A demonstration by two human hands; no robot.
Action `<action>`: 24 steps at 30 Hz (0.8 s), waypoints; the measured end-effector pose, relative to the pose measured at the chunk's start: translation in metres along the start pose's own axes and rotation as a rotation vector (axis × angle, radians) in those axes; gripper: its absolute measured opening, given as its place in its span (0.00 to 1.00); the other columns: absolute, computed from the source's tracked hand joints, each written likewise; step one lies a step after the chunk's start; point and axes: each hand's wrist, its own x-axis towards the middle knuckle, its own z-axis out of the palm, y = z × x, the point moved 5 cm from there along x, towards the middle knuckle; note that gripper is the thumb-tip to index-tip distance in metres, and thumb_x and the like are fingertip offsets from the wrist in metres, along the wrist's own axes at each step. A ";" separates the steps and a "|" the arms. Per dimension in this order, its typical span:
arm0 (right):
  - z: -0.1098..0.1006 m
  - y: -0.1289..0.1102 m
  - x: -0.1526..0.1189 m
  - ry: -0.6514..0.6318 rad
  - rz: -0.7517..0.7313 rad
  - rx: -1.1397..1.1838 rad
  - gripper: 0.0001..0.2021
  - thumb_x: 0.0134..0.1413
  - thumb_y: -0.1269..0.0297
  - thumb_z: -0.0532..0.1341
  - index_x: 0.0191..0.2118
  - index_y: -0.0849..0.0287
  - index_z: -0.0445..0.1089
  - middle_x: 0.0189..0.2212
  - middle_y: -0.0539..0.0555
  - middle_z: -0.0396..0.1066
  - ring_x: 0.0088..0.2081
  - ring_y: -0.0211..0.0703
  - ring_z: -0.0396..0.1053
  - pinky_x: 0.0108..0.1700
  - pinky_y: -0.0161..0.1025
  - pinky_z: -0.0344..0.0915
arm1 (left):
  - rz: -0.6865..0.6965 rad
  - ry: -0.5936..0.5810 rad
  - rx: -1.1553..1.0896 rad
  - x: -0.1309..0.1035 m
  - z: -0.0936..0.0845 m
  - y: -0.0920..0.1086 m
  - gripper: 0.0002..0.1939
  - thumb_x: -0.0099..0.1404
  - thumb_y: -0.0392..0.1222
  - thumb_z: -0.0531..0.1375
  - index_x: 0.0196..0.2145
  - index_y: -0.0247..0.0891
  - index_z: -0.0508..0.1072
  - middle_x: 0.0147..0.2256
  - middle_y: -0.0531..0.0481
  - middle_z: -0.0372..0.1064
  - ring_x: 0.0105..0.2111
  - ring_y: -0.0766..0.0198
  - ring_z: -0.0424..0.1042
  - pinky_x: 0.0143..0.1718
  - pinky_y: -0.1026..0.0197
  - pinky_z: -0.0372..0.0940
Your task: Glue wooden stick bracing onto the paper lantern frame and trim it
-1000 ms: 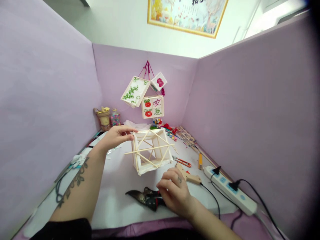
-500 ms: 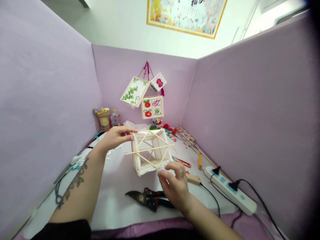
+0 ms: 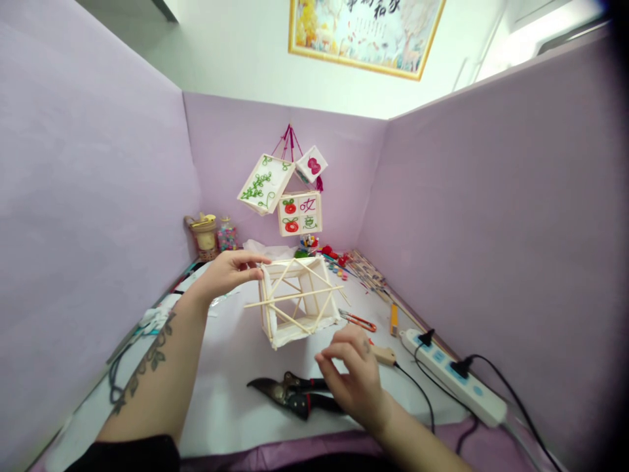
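A box-shaped frame of thin wooden sticks with white edging (image 3: pixel 299 298) stands tilted over the white table. Sticks form a diamond on its near face, and one long stick crosses it from side to side. My left hand (image 3: pixel 236 270) grips the frame's upper left corner between thumb and fingers. Below and right of the frame is my right hand (image 3: pixel 354 373), apart from it, with thumb and forefinger tips close together; whether something tiny is between them cannot be made out. Black pruning shears (image 3: pixel 292 393) lie beside the right hand, their handles partly behind it.
A wooden-handled tool with a cord (image 3: pixel 383 354), orange-handled pliers (image 3: pixel 361 321) and a white power strip (image 3: pixel 457 377) lie on the right. Decorated lanterns (image 3: pixel 299 213) hang at the back. A woven basket (image 3: pixel 205 233) and a bead jar (image 3: pixel 227 235) stand back left.
My right hand has moved slightly right and down, away from the frame's lower edge. My left hand keeps its hold on the frame, which has hardly moved.
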 end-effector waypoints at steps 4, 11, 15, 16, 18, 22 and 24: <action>0.007 -0.004 -0.025 -0.385 -0.033 0.113 0.07 0.57 0.73 0.56 0.29 0.57 0.60 0.28 0.52 0.65 0.31 0.41 0.61 0.33 0.38 0.61 | -0.009 -0.003 0.012 -0.001 0.000 0.001 0.21 0.56 0.54 0.65 0.42 0.39 0.79 0.28 0.51 0.71 0.25 0.69 0.62 0.26 0.67 0.57; 0.012 0.016 -0.058 -0.424 0.173 0.102 0.11 0.53 0.80 0.52 0.36 0.56 0.63 0.34 0.54 0.69 0.37 0.42 0.66 0.38 0.37 0.65 | -0.011 -0.008 0.037 -0.002 0.000 0.001 0.19 0.58 0.53 0.63 0.42 0.39 0.79 0.27 0.53 0.69 0.23 0.71 0.57 0.23 0.68 0.55; 0.011 0.020 -0.055 -0.415 0.156 0.059 0.11 0.55 0.80 0.52 0.35 0.57 0.66 0.33 0.53 0.69 0.36 0.42 0.65 0.38 0.39 0.63 | -0.012 -0.005 0.024 -0.002 -0.001 0.001 0.20 0.57 0.54 0.64 0.42 0.39 0.79 0.29 0.50 0.72 0.25 0.68 0.62 0.26 0.66 0.58; 0.013 0.020 -0.055 -0.463 0.171 0.056 0.10 0.54 0.78 0.54 0.36 0.57 0.67 0.34 0.54 0.69 0.37 0.43 0.65 0.39 0.40 0.64 | -0.010 -0.004 0.018 -0.001 -0.001 0.001 0.21 0.56 0.54 0.64 0.42 0.39 0.79 0.30 0.49 0.72 0.27 0.67 0.64 0.28 0.65 0.60; 0.016 0.019 -0.057 -0.578 0.214 0.069 0.09 0.51 0.76 0.58 0.38 0.57 0.69 0.37 0.55 0.70 0.39 0.45 0.66 0.41 0.42 0.64 | -0.009 -0.002 0.014 -0.001 -0.001 0.001 0.21 0.55 0.54 0.65 0.42 0.39 0.79 0.31 0.48 0.73 0.28 0.66 0.66 0.30 0.64 0.62; 0.011 0.020 -0.055 -0.506 0.337 0.236 0.06 0.52 0.74 0.58 0.36 0.57 0.67 0.34 0.54 0.69 0.38 0.44 0.66 0.39 0.41 0.65 | -0.020 0.000 0.013 -0.001 -0.001 0.001 0.21 0.55 0.54 0.65 0.43 0.39 0.79 0.30 0.49 0.74 0.29 0.66 0.67 0.30 0.65 0.61; 0.000 0.026 -0.049 -0.291 0.437 0.332 0.03 0.56 0.72 0.58 0.33 0.57 0.65 0.30 0.51 0.67 0.34 0.41 0.65 0.36 0.38 0.64 | -0.018 -0.001 -0.005 -0.001 0.000 0.002 0.21 0.56 0.54 0.65 0.43 0.39 0.79 0.30 0.50 0.74 0.29 0.66 0.67 0.30 0.65 0.61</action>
